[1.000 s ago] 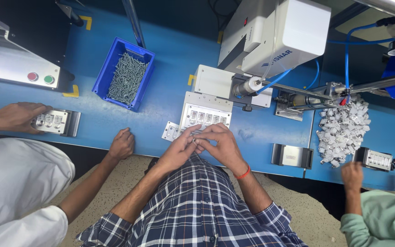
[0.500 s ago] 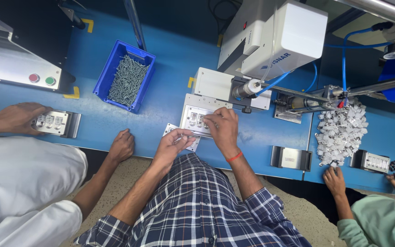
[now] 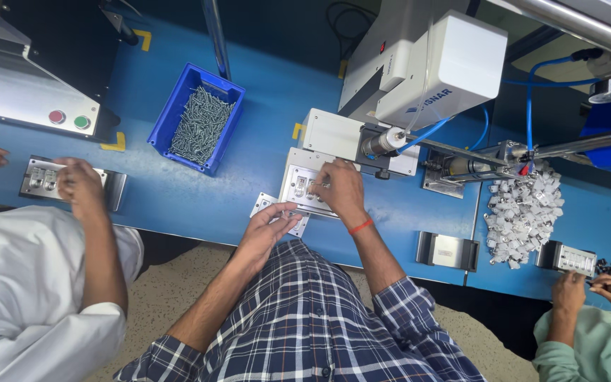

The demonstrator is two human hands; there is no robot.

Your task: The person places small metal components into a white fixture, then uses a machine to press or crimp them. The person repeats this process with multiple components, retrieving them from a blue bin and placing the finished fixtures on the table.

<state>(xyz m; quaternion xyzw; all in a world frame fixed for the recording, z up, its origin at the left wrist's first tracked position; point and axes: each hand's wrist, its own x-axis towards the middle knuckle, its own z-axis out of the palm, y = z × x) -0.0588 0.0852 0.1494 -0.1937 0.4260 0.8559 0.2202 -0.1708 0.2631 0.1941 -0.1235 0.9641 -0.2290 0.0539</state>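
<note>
My right hand [image 3: 341, 189], with an orange band at the wrist, rests on a light metal fixture plate [image 3: 298, 185] in front of a white press machine [image 3: 425, 67]; its fingers pinch a small metal part over the plate. My left hand [image 3: 266, 232] lies lower left, fingertips on a small flat metal tray [image 3: 277, 212] at the edge of the blue table [image 3: 192, 198]. Whether this hand grips a small part is hard to tell.
A blue bin of screws [image 3: 196, 124] stands at the back left. A pile of small white parts [image 3: 521, 212] lies right. A co-worker's hand [image 3: 79, 185] on the left touches a fixture; another person's hands [image 3: 595, 290] work at the far right.
My right hand has reached forward onto the fixture plate. My left hand stayed at the small tray near the table edge. The left co-worker's hand moved up onto their fixture.
</note>
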